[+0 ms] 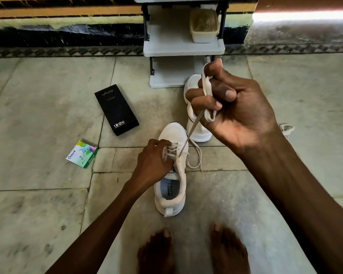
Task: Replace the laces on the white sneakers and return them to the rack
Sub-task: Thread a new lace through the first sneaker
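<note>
A white sneaker (171,192) stands on the stone floor in front of my bare feet, toe pointing away. My left hand (153,162) grips its laced upper at the eyelets. My right hand (232,107) is raised above it, fingers curled round a white lace (191,129) that runs taut down to the eyelets. The lace's other end (196,157) lies loose on the floor to the right of the shoe. The second white sneaker (196,127) stands farther back, partly hidden behind my right hand. The white rack (183,49) stands against the wall behind it.
A black phone-charger box (116,109) and a small colourful Odonil packet (82,154) lie on the floor at the left. A lidded plastic container (204,25) sits on the rack's shelf. Another bit of white lace (286,128) lies at the right, beyond my right wrist.
</note>
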Demonstrator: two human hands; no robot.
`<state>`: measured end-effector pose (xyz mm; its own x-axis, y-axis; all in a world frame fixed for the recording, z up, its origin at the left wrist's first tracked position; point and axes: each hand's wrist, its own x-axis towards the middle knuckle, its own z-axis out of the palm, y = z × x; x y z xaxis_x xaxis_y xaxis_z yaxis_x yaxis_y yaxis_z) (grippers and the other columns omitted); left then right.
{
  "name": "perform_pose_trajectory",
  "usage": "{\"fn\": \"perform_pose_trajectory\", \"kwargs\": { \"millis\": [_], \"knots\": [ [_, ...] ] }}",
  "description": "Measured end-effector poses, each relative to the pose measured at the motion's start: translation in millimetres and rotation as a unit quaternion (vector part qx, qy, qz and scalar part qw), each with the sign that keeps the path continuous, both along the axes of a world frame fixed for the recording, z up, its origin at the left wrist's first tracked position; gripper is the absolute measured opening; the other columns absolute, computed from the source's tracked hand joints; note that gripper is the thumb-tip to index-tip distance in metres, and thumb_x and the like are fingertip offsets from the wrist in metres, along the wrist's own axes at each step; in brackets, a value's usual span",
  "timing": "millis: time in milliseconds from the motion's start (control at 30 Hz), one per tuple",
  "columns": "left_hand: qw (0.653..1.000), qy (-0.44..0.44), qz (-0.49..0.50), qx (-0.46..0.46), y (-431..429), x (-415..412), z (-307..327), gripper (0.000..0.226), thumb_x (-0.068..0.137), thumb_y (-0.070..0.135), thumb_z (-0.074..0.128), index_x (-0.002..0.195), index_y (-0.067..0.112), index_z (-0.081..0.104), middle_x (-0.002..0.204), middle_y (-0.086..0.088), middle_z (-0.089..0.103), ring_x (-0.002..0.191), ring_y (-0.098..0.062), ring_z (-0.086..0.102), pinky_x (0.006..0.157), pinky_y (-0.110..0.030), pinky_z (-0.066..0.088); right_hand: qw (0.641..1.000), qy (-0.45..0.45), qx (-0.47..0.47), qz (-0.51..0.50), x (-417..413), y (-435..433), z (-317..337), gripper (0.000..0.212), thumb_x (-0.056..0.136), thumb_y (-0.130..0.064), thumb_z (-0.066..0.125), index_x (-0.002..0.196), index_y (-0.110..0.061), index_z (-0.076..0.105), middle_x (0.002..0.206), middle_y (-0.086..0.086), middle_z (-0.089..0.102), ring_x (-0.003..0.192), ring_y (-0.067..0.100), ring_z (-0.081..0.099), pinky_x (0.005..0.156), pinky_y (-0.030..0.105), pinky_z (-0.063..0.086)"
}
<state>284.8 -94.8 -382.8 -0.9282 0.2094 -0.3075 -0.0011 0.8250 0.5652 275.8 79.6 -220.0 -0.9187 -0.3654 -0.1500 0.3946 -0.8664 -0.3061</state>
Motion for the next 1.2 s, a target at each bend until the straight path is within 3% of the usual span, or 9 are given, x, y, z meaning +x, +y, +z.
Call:
{"fn": "perform_pose_trajectory", "kwargs": {
  "millis": [133, 267, 500, 600, 700, 800, 900, 1033, 1200],
  "knots": [
    [0.999, 0.035, 0.031, 0.012, 2, 5, 2, 0.046, 0.086, 0.021, 0.065, 0.128, 0.02, 0.049, 0.124, -0.004, 0.052, 0.106, -0.022, 0.057, 0.078, -0.025, 0.039, 0.95, -0.013, 0.309, 0.045, -3, 16, -19, 0.028, 0.099, -0.026, 0.049, 0.077, -0.011, 0.057, 0.044, -0.006, 0.026, 0.058, 0.01, 0.01, 0.04, 0.017, 0.021],
    [0.996, 0.047, 0.075, 0.021, 0, 6, 4, 0.031, 0.084, 0.021, 0.067, 0.113, 0.021, 0.056, 0.111, 0.0, 0.062, 0.094, -0.018, 0.062, 0.078, -0.032, 0.051, 0.706, 0.014, 0.687, 0.17, 3, 30, -62, 0.027, 0.096, -0.023, 0.056, 0.084, -0.003, 0.07, 0.046, -0.004, 0.036, 0.047, 0.012, 0.031, 0.046, 0.025, 0.025],
    [0.992, 0.073, 0.104, 0.014, 4, 12, 5, 0.021, 0.088, 0.018, 0.063, 0.109, 0.016, 0.062, 0.103, 0.001, 0.068, 0.09, -0.015, 0.063, 0.075, -0.025, 0.046, 0.448, 0.039, 0.761, 0.468, 28, 45, -132, 0.041, 0.101, -0.034, 0.046, 0.1, -0.002, 0.073, 0.086, 0.007, 0.076, 0.071, 0.013, 0.07, 0.083, 0.024, 0.052],
    [0.991, 0.08, 0.103, 0.011, 6, 14, 7, 0.021, 0.088, 0.016, 0.063, 0.109, 0.016, 0.062, 0.103, 0.0, 0.068, 0.089, -0.016, 0.063, 0.074, -0.023, 0.042, 0.436, 0.056, 0.746, 0.501, 27, 47, -134, 0.047, 0.101, -0.041, 0.047, 0.103, 0.0, 0.07, 0.097, 0.007, 0.076, 0.087, 0.021, 0.074, 0.089, 0.032, 0.055],
    [0.992, 0.083, 0.098, 0.004, 6, 13, 8, 0.021, 0.087, 0.017, 0.065, 0.108, 0.017, 0.062, 0.102, -0.001, 0.067, 0.089, -0.016, 0.062, 0.075, -0.024, 0.043, 0.466, 0.063, 0.737, 0.486, 21, 44, -124, 0.038, 0.101, -0.032, 0.051, 0.104, 0.002, 0.066, 0.097, 0.009, 0.076, 0.085, 0.026, 0.074, 0.063, 0.023, 0.052],
    [0.992, 0.084, 0.091, -0.001, 7, 13, 10, 0.024, 0.087, 0.018, 0.067, 0.11, 0.019, 0.061, 0.105, -0.001, 0.067, 0.092, -0.018, 0.063, 0.078, -0.029, 0.049, 0.537, 0.076, 0.786, 0.295, 10, 39, -127, 0.019, 0.097, -0.015, 0.055, 0.099, -0.004, 0.07, 0.085, 0.006, 0.076, 0.076, 0.023, 0.074, 0.072, 0.028, 0.059],
    [0.992, 0.092, 0.088, -0.016, 9, 14, 11, 0.028, 0.088, 0.018, 0.067, 0.115, 0.019, 0.06, 0.111, -0.002, 0.067, 0.096, -0.02, 0.064, 0.081, -0.031, 0.05, 0.559, 0.096, 0.801, 0.19, 0, 23, -138, 0.014, 0.092, -0.025, 0.061, 0.091, -0.014, 0.071, 0.084, 0.003, 0.073, 0.077, 0.02, 0.069, 0.083, 0.041, 0.057],
    [0.99, 0.102, 0.09, -0.03, 10, 15, 8, 0.036, 0.09, 0.016, 0.066, 0.124, 0.018, 0.056, 0.117, -0.005, 0.066, 0.104, -0.022, 0.063, 0.086, -0.03, 0.05, 0.439, 0.165, 0.861, 0.195, 0, -5, -155, 0.028, 0.091, -0.04, 0.062, 0.094, -0.012, 0.069, 0.096, 0.006, 0.071, 0.089, 0.024, 0.065, 0.074, 0.035, 0.05],
    [0.99, 0.111, 0.076, -0.044, 10, 14, 7, 0.044, 0.089, 0.011, 0.065, 0.131, 0.017, 0.052, 0.119, -0.007, 0.066, 0.108, -0.023, 0.063, 0.09, -0.033, 0.049, 0.33, 0.233, 0.896, 0.183, 8, -6, -161, 0.023, 0.088, -0.026, 0.061, 0.104, -0.009, 0.06, 0.102, 0.011, 0.068, 0.092, 0.033, 0.065, 0.068, 0.032, 0.045]
  ]
}}
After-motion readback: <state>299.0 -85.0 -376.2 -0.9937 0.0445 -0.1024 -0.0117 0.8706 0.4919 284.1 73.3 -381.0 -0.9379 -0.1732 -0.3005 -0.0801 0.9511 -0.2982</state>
